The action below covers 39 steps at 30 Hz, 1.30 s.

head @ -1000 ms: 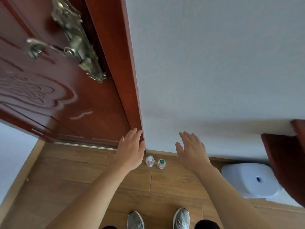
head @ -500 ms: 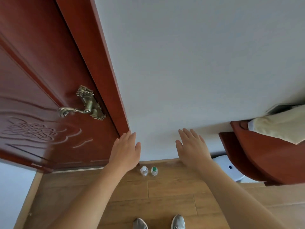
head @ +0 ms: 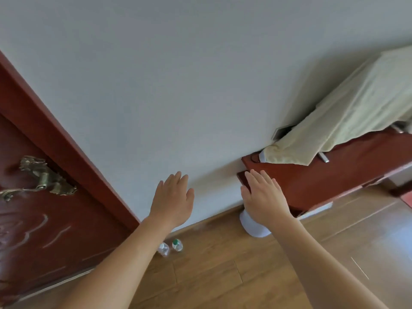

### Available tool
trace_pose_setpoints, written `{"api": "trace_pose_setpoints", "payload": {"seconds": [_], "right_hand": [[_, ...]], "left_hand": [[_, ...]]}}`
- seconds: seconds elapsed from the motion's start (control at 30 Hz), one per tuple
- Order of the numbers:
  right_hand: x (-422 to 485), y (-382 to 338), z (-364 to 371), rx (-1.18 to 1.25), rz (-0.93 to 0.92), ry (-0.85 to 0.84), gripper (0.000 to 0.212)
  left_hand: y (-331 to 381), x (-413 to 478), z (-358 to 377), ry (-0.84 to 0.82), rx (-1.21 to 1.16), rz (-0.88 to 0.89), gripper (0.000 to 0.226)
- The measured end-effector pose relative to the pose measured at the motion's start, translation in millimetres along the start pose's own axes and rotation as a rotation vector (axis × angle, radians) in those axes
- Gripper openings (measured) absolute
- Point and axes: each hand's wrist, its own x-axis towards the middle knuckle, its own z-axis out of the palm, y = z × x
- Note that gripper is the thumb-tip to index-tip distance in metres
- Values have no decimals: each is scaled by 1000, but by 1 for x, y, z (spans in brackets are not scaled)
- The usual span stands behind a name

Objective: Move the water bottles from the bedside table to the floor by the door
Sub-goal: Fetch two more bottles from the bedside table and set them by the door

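- While stretched forward with fingers straight and close together, gripping nothing: left hand (head: 172, 197), palm down, seen against the wall just right of the door (head: 33, 219).
- Likewise flat, open and empty: right hand (head: 263, 197), farther right of the door, raised in front of the corner of the desk (head: 334, 170).
- Standing side by side on the floor (head: 223, 268), right of the door at the foot of the wall (head: 178, 85): clear-capped water bottle (head: 163, 249) and green-capped water bottle (head: 177, 244), both small, of clear plastic, just beside each other.
- Reddish-brown varnished wood, carved with curling relief lines; fitted with an ornate brass lever handle (head: 42, 177).
- Warm brown wood-grain planks underfoot, with a matching skirting strip running right from the door.
- Plain, matt and off-white above the skirting.
- Well right of the door: glossy red-brown wood with squared edges, draped with a pale cream cloth (head: 345, 121), soft and creased.
- Below the desk's near corner, partly hidden by the right wrist: smooth white rounded object (head: 254, 226) on the floor, kind not clear.
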Motion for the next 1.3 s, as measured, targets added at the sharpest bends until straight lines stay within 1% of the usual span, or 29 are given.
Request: {"api": "trace_pose_setpoints", "payload": {"seconds": [0.1, 0.27, 0.33, 0.43, 0.53, 0.63, 0.7, 0.8, 0.83, 0.97, 1.03, 1.13, 1.23, 1.3], "right_hand": [[-21, 37, -19, 48, 119, 27, 53], [-65, 81, -43, 79, 273, 123, 50], [-85, 95, -49, 96, 351, 153, 49], [-114, 108, -55, 115, 472, 212, 46], [-147, 111, -56, 117, 588, 293, 34], [-183, 103, -55, 112, 712, 369, 16], [-205, 93, -51, 100, 768, 424, 15], [-236, 75, -44, 96, 862, 462, 12], [-246, 67, -41, 100, 899, 459, 14], [-298, 39, -29, 115, 1055, 424, 44], [-329, 26, -27, 123, 1133, 437, 46], [-376, 13, -24, 114, 1236, 451, 49], [-427, -1, -22, 108, 1326, 475, 52], [-463, -14, -22, 52, 1376, 494, 51]], "left_hand": [[44, 10, 5, -20, 6, 94, 53], [103, 16, 8, -20, 7, 227, 49], [126, 16, 10, -10, -27, 295, 46], [155, 16, 16, -16, -95, 406, 52], [175, 14, 21, -76, -132, 513, 54], [189, 6, 21, -124, -124, 640, 53], [196, -3, 19, -137, -120, 725, 53], [201, -19, 14, -155, -121, 836, 53], [202, -25, 12, -155, -115, 877, 53], [214, -57, 7, -156, -72, 1041, 50], [224, -77, 7, -158, -69, 1119, 49], [243, -112, 10, -179, -73, 1213, 53], [260, -159, 16, -246, -104, 1284, 52], [268, -194, 18, -285, -114, 1334, 52]]}}
